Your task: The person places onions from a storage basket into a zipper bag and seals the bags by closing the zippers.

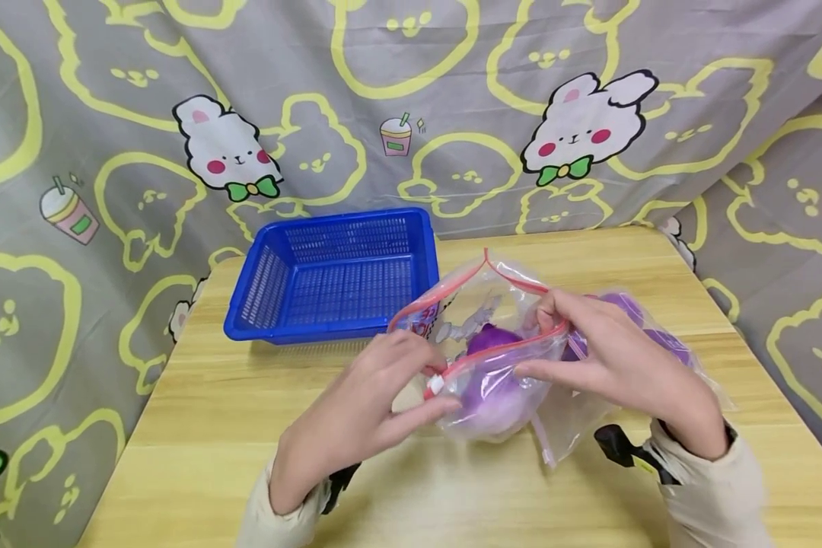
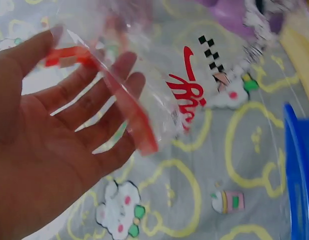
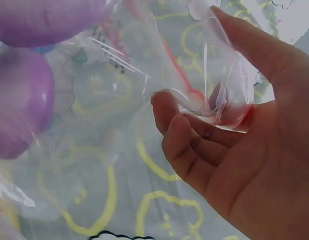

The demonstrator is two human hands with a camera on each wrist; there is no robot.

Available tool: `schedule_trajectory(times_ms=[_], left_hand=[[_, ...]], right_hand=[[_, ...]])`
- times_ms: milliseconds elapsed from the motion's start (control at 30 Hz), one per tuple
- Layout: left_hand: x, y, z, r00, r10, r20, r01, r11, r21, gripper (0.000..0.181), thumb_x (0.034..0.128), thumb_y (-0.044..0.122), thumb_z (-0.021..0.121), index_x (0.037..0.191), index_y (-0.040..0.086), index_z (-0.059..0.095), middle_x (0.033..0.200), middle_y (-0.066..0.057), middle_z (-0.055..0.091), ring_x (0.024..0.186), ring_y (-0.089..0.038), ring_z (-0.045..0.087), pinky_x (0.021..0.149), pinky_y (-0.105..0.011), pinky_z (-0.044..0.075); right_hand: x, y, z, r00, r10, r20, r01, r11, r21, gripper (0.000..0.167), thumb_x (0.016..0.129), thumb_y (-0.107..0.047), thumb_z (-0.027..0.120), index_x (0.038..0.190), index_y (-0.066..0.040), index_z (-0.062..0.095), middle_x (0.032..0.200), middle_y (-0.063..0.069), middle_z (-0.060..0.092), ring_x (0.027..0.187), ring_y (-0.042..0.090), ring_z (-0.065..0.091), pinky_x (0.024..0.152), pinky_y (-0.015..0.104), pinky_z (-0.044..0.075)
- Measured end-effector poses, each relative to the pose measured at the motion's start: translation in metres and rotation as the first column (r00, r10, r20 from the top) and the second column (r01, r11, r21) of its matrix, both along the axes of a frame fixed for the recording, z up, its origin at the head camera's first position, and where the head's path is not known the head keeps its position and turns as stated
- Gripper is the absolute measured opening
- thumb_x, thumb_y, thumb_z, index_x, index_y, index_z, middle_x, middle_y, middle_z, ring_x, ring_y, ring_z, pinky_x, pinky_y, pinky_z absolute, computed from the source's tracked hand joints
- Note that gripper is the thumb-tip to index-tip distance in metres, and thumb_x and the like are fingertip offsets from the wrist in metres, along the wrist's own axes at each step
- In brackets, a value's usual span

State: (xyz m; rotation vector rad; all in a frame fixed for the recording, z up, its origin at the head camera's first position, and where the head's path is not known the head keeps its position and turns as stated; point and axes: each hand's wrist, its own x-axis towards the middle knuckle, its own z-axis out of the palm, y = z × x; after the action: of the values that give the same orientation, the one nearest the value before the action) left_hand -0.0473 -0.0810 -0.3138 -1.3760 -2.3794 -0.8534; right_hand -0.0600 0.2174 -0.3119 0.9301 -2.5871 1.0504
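A clear zip bag [image 1: 503,348] with a red zip edge stands with its mouth spread wide between my hands. Inside it lies a rounded purple thing [image 1: 492,336], fading to white lower down. My left hand [image 1: 366,399] holds the bag's near left edge by the white slider, thumb outside and fingers in the mouth; in the left wrist view the red zip strip [image 2: 127,102] crosses its fingers. My right hand [image 1: 619,361] grips the right end of the edge, and the right wrist view shows its fingers [image 3: 182,145] curled at the plastic.
A blue slotted basket [image 1: 352,331] sits at the back left of the wooden table [image 1: 199,457]. Under and beside my right hand lies another clear bag [image 1: 568,430] holding purple things [image 1: 671,346]. A patterned curtain [image 1: 466,99] hangs behind the table.
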Motion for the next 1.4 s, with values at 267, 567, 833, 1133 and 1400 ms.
schedule_trajectory(times_ms=[267, 567, 833, 1133, 1400], left_hand=[[0.022, -0.003, 0.008, 0.98, -0.197, 0.013, 0.198, 0.975, -0.098, 0.029, 0.0932, 0.019, 0.069, 0.12, 0.012, 0.062, 0.111, 0.006, 0.065, 0.107, -0.007, 0.058, 0.101, -0.025, 0.042], [0.021, 0.013, 0.004, 0.985, -0.06, -0.16, 0.064, 0.998, 0.018, 0.018, 0.09, 0.004, 0.069, 0.107, 0.009, 0.069, 0.098, 0.002, 0.068, 0.09, -0.01, 0.062, 0.084, -0.02, 0.051], [0.016, 0.039, 0.01, 0.973, 0.034, -0.227, -0.016, 0.997, 0.079, 0.012, 0.0937, 0.007, 0.066, 0.105, 0.008, 0.069, 0.096, 0.0, 0.069, 0.086, -0.011, 0.065, 0.08, -0.021, 0.054], [0.012, 0.026, 0.019, 0.983, -0.025, -0.18, 0.025, 1.0, -0.001, 0.012, 0.0918, 0.02, 0.073, 0.094, 0.01, 0.067, 0.082, 0.005, 0.062, 0.074, -0.007, 0.055, 0.071, -0.019, 0.048], [0.002, -0.006, 0.028, 0.998, 0.001, -0.059, 0.005, 0.994, 0.106, 0.033, 0.0858, 0.024, 0.08, 0.077, 0.016, 0.049, 0.068, 0.009, 0.046, 0.063, -0.007, 0.042, 0.062, -0.025, 0.033]], right_hand=[[-0.013, -0.004, -0.011, 0.993, 0.042, 0.109, -0.044, 0.999, 0.013, 0.039, 0.08, -0.037, 0.084, 0.104, -0.023, 0.056, 0.088, -0.012, 0.059, 0.073, 0.005, 0.054, 0.062, 0.022, 0.046], [0.023, -0.01, 0.01, 0.998, -0.055, -0.038, 0.057, 0.998, 0.033, 0.057, 0.089, -0.025, 0.076, 0.139, -0.02, 0.051, 0.134, -0.005, 0.056, 0.119, 0.014, 0.055, 0.101, 0.027, 0.043], [0.058, -0.032, 0.02, 0.953, 0.04, -0.302, 0.007, 0.988, 0.153, 0.027, 0.102, -0.041, 0.055, 0.113, -0.02, 0.066, 0.106, -0.015, 0.064, 0.094, 0.005, 0.061, 0.085, 0.024, 0.048], [0.055, -0.011, 0.017, 0.931, 0.099, -0.352, -0.107, 0.994, -0.005, 0.029, 0.106, -0.031, 0.047, 0.1, -0.016, 0.071, 0.09, -0.013, 0.067, 0.074, -0.002, 0.056, 0.068, 0.013, 0.046], [0.053, 0.005, 0.011, 0.882, 0.004, -0.472, -0.078, 0.988, -0.137, 0.033, 0.101, -0.034, 0.057, 0.087, -0.009, 0.073, 0.074, -0.007, 0.066, 0.061, -0.003, 0.054, 0.058, 0.013, 0.044]])
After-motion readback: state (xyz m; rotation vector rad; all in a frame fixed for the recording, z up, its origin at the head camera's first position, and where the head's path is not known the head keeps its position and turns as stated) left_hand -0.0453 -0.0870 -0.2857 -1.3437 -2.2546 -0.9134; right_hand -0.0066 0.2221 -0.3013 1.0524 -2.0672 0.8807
